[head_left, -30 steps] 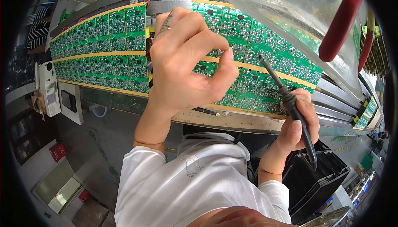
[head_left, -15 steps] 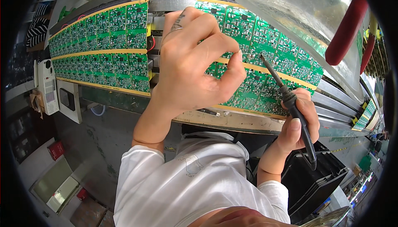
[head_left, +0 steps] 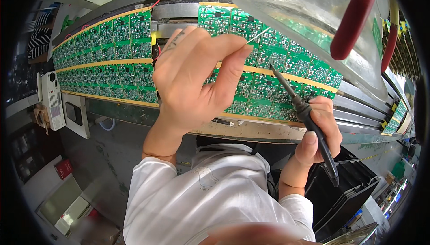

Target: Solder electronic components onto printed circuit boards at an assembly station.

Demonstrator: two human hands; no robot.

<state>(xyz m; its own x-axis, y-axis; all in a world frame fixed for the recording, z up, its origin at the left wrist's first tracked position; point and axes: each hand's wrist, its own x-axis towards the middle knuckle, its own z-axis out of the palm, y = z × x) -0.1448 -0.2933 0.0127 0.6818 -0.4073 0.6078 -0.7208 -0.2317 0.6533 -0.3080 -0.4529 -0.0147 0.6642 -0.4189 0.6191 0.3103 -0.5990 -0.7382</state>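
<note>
Between the thumb and forefinger of my left hand point(head_left: 197, 75) is pinched a thin strand of solder wire point(head_left: 259, 35), its free end pointing up and right above the boards. My right hand point(head_left: 320, 131) is closed round the dark handle of a soldering iron point(head_left: 309, 115). The iron's tip reaches a green circuit board panel point(head_left: 309, 61) just above its tan dividing strip; whether it touches cannot be made out. My left hand covers part of this panel's left side. A second green panel point(head_left: 107, 77) lies to the left, apart from the first.
Metal rails point(head_left: 179, 10) run beneath the panels. A clear plastic funnel-shaped hood point(head_left: 309, 7) hangs over the back right, with red-handled pliers point(head_left: 356, 19) in front of it. At the left stands a white box-shaped device point(head_left: 54, 104). Another board point(head_left: 395, 118) lies far right.
My left hand has drawn left, and the solder wire now tilts upward, away from the iron's tip. The soldering iron has shifted slightly left. The whole view has also moved a little.
</note>
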